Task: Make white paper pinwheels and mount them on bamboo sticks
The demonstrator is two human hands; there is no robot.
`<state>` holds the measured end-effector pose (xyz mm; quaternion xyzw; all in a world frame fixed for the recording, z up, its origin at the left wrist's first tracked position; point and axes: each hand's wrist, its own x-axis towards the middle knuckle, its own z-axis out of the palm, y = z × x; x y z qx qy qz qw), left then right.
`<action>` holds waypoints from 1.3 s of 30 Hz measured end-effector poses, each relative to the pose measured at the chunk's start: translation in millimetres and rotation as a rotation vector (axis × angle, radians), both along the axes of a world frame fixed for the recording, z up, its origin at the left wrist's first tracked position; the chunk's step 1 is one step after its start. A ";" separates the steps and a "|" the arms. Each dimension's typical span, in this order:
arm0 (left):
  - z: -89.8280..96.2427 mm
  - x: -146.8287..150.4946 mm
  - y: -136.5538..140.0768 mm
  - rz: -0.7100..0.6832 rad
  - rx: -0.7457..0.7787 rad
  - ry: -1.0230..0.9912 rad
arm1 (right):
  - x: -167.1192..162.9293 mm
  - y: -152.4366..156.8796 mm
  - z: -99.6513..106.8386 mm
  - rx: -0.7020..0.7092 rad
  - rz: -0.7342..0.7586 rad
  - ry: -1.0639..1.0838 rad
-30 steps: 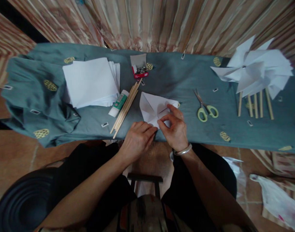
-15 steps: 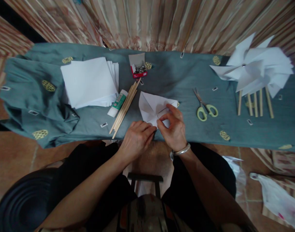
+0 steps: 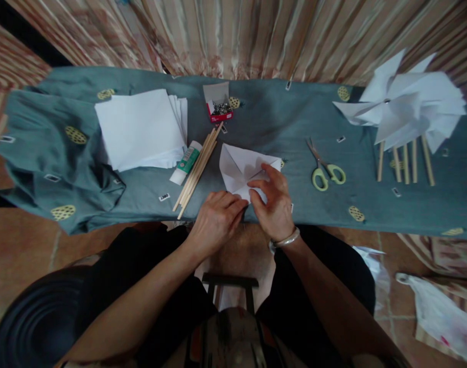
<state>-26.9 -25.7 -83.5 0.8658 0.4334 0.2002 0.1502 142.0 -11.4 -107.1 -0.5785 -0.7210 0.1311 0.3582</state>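
A creased white paper square [image 3: 239,161] lies near the front edge of the cloth-covered table, with fold lines meeting near its middle. My left hand [image 3: 220,217] presses its bunched fingers on the paper's near corner and grips it there. Over the right part of the paper curves my right hand [image 3: 274,204], thumb and index finger close together near the centre, the other fingers resting on the sheet. Both hands partly hide the near and right sides. Left of the paper lie several wooden sticks [image 3: 199,174] and a glue stick [image 3: 186,163].
A stack of white paper [image 3: 141,130] lies at left. Behind stands an open red box [image 3: 220,115] of small metal pins. Scissors [image 3: 325,171] with green handles lie at right, and several paper pinwheels [image 3: 405,107] on sticks lie farther right. A striped curtain [image 3: 256,41] hangs behind the table.
My right index finger and thumb have shifted slightly on the paper. My left hand stays on the near corner, and the paper has hardly moved.
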 end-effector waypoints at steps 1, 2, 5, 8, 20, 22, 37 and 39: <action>-0.1 -0.1 -0.1 0.000 0.000 0.000 | 0.1 -0.3 -0.3 0.012 0.006 -0.008; -0.2 -0.1 -0.1 0.000 0.002 -0.003 | 0.3 -0.5 -0.6 0.022 0.012 -0.015; -0.9 0.0 0.0 0.001 0.010 -0.012 | 0.8 -1.8 -1.7 0.038 0.035 -0.045; -1.4 0.0 -0.2 0.001 0.016 -0.010 | 0.1 -4.1 -3.8 0.048 0.063 -0.081; 1.3 1.7 -0.1 0.022 0.002 -0.015 | -3.2 -4.2 -5.4 0.103 0.127 -0.244; 0.9 2.6 0.2 0.023 0.001 -0.010 | -3.5 -4.1 -5.4 0.087 0.131 -0.271; 0.8 6.5 5.7 0.028 -0.002 0.051 | 8.2 10.4 2.5 0.035 0.118 -0.064; 0.6 6.3 6.1 0.028 0.005 0.052 | 17.9 16.5 6.9 0.037 0.099 0.013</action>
